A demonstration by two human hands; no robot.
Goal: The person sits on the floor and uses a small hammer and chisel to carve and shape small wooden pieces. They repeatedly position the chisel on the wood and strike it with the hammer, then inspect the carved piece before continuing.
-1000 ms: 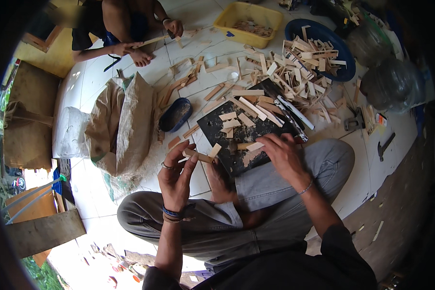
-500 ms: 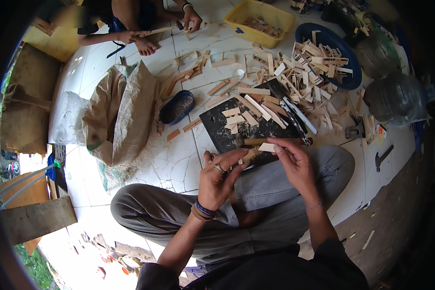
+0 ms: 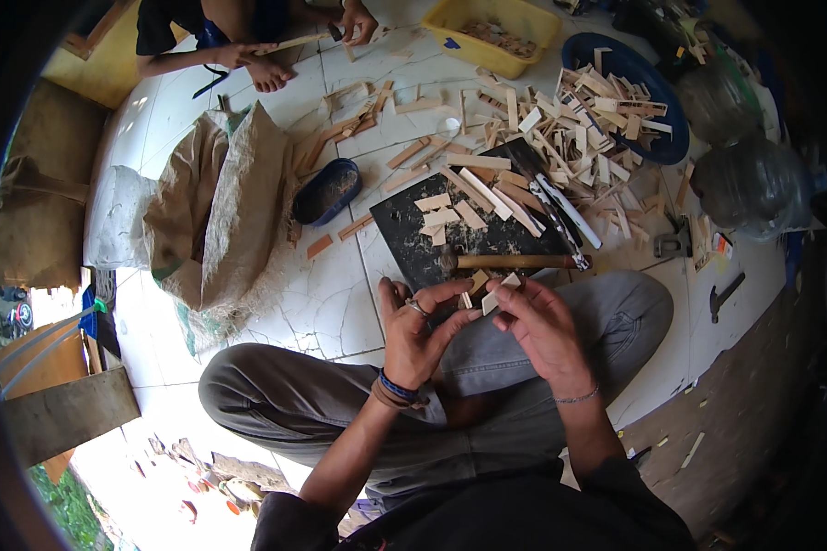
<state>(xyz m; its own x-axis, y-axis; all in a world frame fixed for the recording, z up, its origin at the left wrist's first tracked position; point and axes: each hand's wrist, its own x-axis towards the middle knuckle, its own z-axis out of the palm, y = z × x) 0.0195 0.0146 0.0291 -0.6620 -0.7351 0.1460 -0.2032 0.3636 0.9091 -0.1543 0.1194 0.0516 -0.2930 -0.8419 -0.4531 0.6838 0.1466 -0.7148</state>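
Over my crossed legs, my left hand (image 3: 415, 338) pinches small wooden strips (image 3: 475, 289) between thumb and fingertips. Close against them, my right hand (image 3: 540, 332) grips a short pale wooden piece (image 3: 500, 295), tilted, its lower end near my left thumb. Whether the pieces touch is hard to tell. Just beyond my hands, a hammer (image 3: 515, 262) with a wooden handle lies across a black board (image 3: 402, 223). Several short wooden pieces (image 3: 442, 218) and longer strips (image 3: 492, 196) rest on that board.
A heap of wooden pieces (image 3: 574, 124) spills from a blue basin (image 3: 673, 101). A blue dish (image 3: 328, 191) and a brown sack (image 3: 239, 207) stand left. Another person's hand (image 3: 358, 23) works near a yellow tub (image 3: 487, 46). A second hammer (image 3: 726, 298) lies right.
My right hand has moved left and turned its wooden piece from nearly level to steeply tilted, close to the strips in my left hand. The view has shifted slightly.
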